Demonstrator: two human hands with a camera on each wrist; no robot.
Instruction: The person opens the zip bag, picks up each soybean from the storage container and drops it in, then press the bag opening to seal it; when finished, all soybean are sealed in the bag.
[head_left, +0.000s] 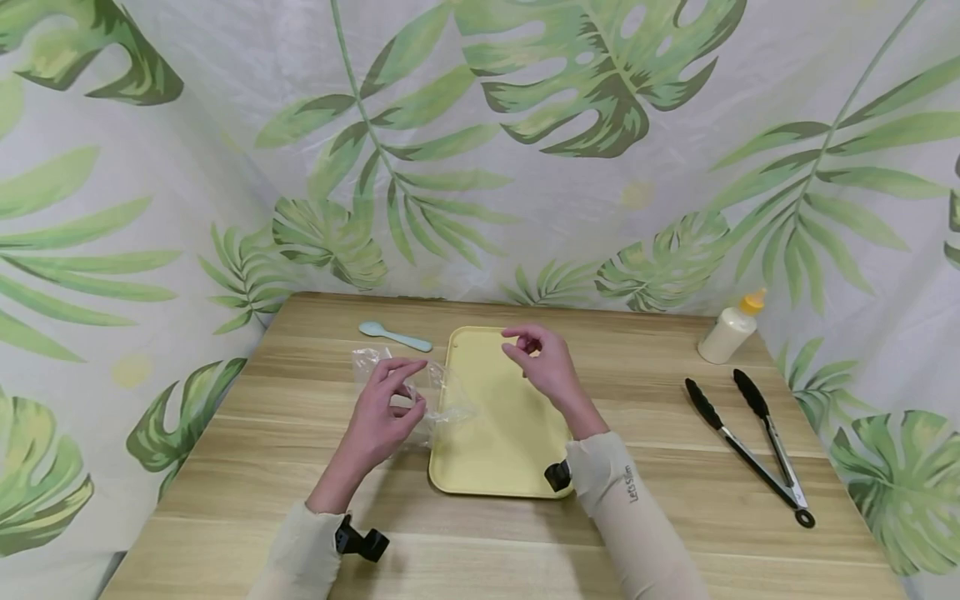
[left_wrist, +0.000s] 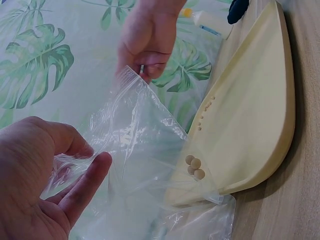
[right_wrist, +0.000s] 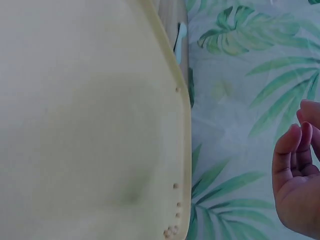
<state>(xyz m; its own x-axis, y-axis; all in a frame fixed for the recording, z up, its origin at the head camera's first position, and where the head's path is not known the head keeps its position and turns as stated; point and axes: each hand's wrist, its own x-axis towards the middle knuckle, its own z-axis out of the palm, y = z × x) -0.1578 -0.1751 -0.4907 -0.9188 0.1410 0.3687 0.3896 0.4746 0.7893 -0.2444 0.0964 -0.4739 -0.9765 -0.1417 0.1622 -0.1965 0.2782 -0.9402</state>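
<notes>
My left hand (head_left: 384, 412) pinches a clear zip bag (left_wrist: 145, 135) between thumb and fingers, over the left edge of the yellow tray (head_left: 510, 458). Several round beige balls (left_wrist: 196, 170) show through the film and appear to lie in the bag. Above the far part of the tray is my right hand (head_left: 547, 362), apart from the bag. Its fingers are loosely bent, with a small gap between thumb and forefinger and nothing seen held. Small beige balls (right_wrist: 171, 231) sit along the tray's far edge, several of them grouped in the far right corner.
A light blue spoon (head_left: 395, 336) lies left of the tray's far end. On the right are spread black-tipped tongs (head_left: 750, 450) and, behind them, a pale bottle (head_left: 729, 335) with a yellow cap. A leaf-print curtain (head_left: 450, 167) hangs behind the wooden table (head_left: 450, 550).
</notes>
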